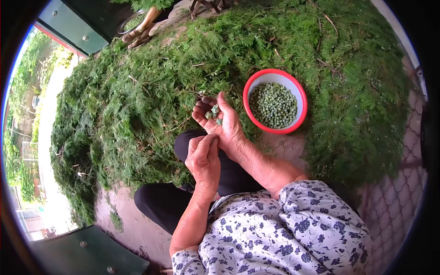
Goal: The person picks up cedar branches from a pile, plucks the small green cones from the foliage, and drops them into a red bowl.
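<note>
My right hand is palm up with its fingers curled, cupping several small green seed cones. Just below it, my left hand has thumb and fingers pinched together against the base of the right palm. What the left fingertips hold, if anything, is hidden. To the right of the hands stands a bowl with a red rim and pale inside, partly filled with the same green cones. Both hands are above my dark-trousered knees.
Cut evergreen branches cover the ground in a thick layer ahead and to both sides. Another person's limb shows at the upper left beside a metal bowl. Green metal panels stand at left. Paving lies at right.
</note>
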A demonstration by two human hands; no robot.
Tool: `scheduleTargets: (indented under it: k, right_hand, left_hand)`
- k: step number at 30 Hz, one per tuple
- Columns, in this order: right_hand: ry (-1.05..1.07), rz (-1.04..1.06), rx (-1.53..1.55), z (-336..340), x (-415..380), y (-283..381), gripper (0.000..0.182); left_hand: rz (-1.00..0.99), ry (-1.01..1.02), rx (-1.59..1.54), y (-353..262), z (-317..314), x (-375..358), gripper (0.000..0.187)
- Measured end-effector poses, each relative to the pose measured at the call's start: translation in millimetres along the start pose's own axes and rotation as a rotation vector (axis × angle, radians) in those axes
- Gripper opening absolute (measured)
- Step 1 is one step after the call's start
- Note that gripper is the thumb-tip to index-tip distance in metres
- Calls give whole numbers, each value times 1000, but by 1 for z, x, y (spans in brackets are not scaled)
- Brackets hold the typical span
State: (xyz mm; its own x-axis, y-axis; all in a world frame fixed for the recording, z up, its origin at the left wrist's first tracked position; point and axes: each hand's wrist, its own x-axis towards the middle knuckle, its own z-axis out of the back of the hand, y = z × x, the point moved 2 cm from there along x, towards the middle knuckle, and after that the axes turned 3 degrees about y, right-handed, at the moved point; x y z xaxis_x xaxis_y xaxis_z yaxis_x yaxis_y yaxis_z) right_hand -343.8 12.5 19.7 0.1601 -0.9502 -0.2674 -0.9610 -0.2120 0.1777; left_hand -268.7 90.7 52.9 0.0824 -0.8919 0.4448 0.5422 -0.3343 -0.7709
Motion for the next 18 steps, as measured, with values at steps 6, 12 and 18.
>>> scheduleTargets:
  k: [6,12,18]
  right_hand:
    - [-205,222,8,74,36,59,29]
    - [-519,545,-244,149,27,159,57]
    - [-661,504,-321,186,30,201,51]
  left_hand:
    - [339,89,-362,22,5,-13,11]
    - [590,-243,-482,62,72,-37,12]
    - [657,-689,-442,88,161,-66,13]
